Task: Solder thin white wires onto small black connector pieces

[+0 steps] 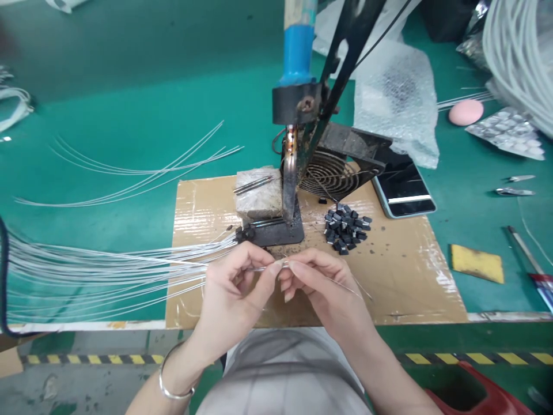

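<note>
While the left hand (235, 282) pinches a wire (129, 256) end, the right hand (319, 285) grips a fine lead (345, 286) against it; joining needs steady alignment at the fingertips.

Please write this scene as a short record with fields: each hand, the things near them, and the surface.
left hand: fingers pinch thin white wires near their ends
right hand: fingertips meet the left hand's at the wire tip
in front: soldering iron stand, small fan, pile of small black parts
surface: cardboard sheet on a green bench
also: phone, yellow sponge
</note>
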Tool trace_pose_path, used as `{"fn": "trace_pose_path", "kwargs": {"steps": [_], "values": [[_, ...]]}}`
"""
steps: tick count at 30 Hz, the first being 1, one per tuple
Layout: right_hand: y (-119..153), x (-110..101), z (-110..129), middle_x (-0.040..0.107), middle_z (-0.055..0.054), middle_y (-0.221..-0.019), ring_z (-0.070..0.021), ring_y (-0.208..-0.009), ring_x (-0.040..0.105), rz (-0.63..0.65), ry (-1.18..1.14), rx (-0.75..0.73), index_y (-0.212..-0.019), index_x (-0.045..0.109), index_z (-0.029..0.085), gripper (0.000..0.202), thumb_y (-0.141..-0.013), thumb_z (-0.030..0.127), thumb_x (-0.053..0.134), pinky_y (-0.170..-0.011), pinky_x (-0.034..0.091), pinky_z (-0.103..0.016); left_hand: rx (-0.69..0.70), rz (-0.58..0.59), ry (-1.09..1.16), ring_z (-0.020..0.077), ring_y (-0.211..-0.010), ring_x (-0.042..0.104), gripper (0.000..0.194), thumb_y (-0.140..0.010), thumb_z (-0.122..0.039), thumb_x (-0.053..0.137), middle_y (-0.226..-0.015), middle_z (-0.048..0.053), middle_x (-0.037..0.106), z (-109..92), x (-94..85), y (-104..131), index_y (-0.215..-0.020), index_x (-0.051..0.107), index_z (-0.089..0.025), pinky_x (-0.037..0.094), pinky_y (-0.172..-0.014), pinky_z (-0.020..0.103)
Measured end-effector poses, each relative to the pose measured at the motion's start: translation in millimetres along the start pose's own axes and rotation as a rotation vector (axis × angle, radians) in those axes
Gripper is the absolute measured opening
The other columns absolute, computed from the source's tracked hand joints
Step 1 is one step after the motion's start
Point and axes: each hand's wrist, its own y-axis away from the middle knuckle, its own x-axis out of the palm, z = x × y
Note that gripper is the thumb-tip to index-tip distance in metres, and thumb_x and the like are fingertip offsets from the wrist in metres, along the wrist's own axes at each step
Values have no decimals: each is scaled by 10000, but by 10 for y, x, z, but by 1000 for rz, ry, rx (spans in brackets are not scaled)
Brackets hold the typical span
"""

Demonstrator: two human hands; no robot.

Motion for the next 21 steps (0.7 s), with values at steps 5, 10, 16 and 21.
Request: {"fn": "trace_pose_path", "kwargs": {"steps": [5,10,16,21], "values": [[8,7,-17,814,-31,-711,-141,-600,736,-34,9,2,-784,857,228,157,-801,371,920,-551,641,-227,61,-22,49,90,-549,636,144,-888,-112,727,-653,-9,746,5,60,23,-774,683,-188,478,-520,158],[29,8,-49,811,-32,-726,-146,-606,732,-63,11,-4,-801,856,225,160,-812,376,907,-572,644,-247,59,-53,57,92,-570,654,124,-907,-132,722,-680,-4,752,67,85,60,-800,691,-187,522,-548,162],[39,33,-64,799,-28,-704,-129,-587,710,-96,-11,-3,-767,855,220,150,-786,355,919,-560,627,-220,66,-92,82,88,-548,654,129,-885,-112,733,-656,-4,745,61,125,54,-783,696,-181,527,-526,150],[48,65,-87,788,-22,-687,-130,-565,685,-120,-18,-37,-762,853,234,152,-780,369,919,-548,622,-236,66,-111,124,93,-556,681,153,-881,-89,733,-654,-9,750,30,171,61,-771,688,-185,556,-534,146]]}}
